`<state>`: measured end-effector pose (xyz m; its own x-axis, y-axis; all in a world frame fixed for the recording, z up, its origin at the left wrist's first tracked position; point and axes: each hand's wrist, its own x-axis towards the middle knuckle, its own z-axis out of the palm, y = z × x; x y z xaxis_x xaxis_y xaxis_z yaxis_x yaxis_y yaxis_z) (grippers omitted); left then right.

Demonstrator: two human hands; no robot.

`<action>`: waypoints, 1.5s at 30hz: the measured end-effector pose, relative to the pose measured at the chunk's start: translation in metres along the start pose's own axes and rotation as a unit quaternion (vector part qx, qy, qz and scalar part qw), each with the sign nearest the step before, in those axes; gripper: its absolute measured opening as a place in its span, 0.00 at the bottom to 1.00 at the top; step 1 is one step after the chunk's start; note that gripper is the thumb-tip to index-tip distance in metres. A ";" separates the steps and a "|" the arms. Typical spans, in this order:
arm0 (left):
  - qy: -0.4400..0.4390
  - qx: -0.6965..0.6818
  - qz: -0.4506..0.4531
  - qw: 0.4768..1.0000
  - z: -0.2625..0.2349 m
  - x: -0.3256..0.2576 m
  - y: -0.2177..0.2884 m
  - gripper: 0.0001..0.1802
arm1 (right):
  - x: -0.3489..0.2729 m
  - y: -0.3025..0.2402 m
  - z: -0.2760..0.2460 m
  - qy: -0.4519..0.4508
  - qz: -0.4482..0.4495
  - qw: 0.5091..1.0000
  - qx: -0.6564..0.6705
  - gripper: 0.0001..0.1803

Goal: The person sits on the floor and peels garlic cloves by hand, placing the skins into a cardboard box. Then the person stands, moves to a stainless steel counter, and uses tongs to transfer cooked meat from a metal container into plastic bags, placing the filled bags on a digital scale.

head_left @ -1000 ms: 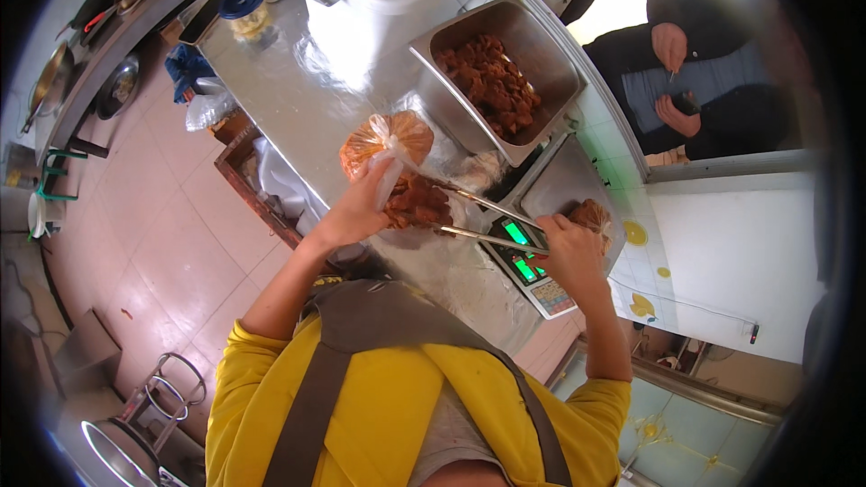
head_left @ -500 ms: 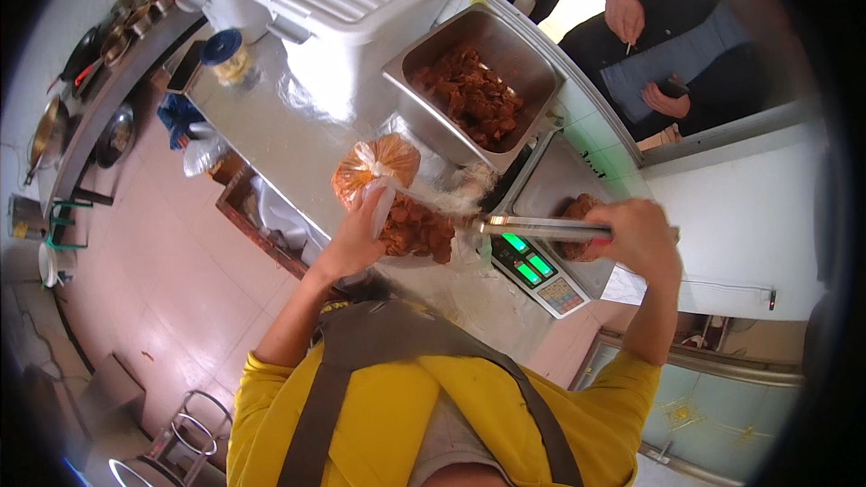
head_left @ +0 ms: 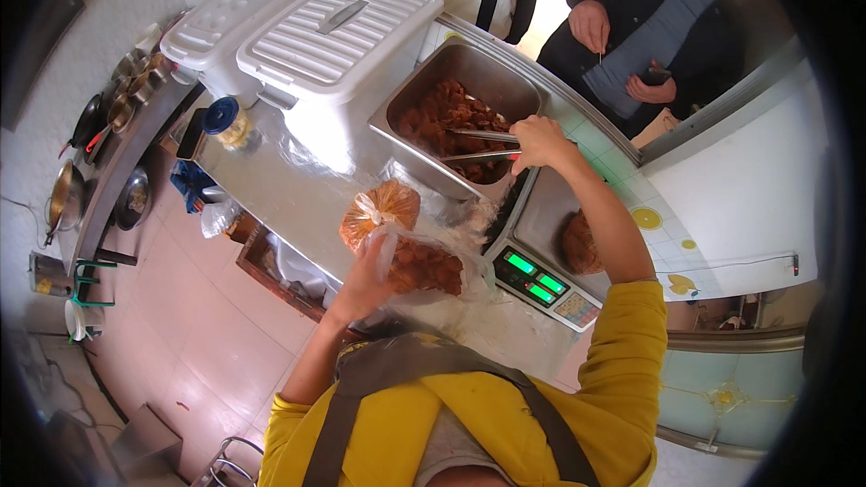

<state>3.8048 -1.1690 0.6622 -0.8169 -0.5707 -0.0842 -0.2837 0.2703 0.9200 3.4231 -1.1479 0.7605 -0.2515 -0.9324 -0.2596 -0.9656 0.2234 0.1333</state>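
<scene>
My left hand (head_left: 363, 281) holds open a clear plastic bag (head_left: 424, 263) with brown fried pieces inside, just above the steel counter. A tied bag of the same food (head_left: 379, 209) lies right behind it. My right hand (head_left: 538, 142) grips metal tongs (head_left: 476, 145) whose tips reach into the steel pan (head_left: 417, 95) of brown fried food. Under my right forearm stands a digital scale (head_left: 539, 278) with green displays and a brown heap (head_left: 577, 243) on its platform.
Two white lidded bins (head_left: 338, 32) stand behind the pan. A blue-lidded jar (head_left: 224, 122) sits on the counter's left end, pots (head_left: 68, 194) on a side shelf. Beyond the counter stand two people, one in a dark coat (head_left: 631, 45) holding a small object.
My right hand has carried the tongs from beside the bag, over the scale, back to the steel pan. My left hand has kept its hold on the open bag.
</scene>
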 end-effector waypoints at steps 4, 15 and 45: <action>0.001 0.008 0.001 1.000 0.001 0.000 0.002 0.46 | -0.007 0.012 0.004 0.006 -0.010 0.999 0.047 0.22; 0.006 0.009 0.005 1.000 0.003 0.002 -0.006 0.46 | -0.056 0.028 -0.008 0.081 -0.021 0.980 0.180 0.18; 0.014 -0.033 -0.018 0.999 0.000 0.002 -0.002 0.42 | 0.066 0.055 -0.002 -0.067 0.072 0.995 -0.017 0.52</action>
<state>3.8033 -1.1707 0.6598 -0.7921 -0.6010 -0.1068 -0.2777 0.1991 0.9398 3.3534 -1.1979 0.7522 -0.3964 -0.8448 -0.3594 -0.9164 0.3407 0.2100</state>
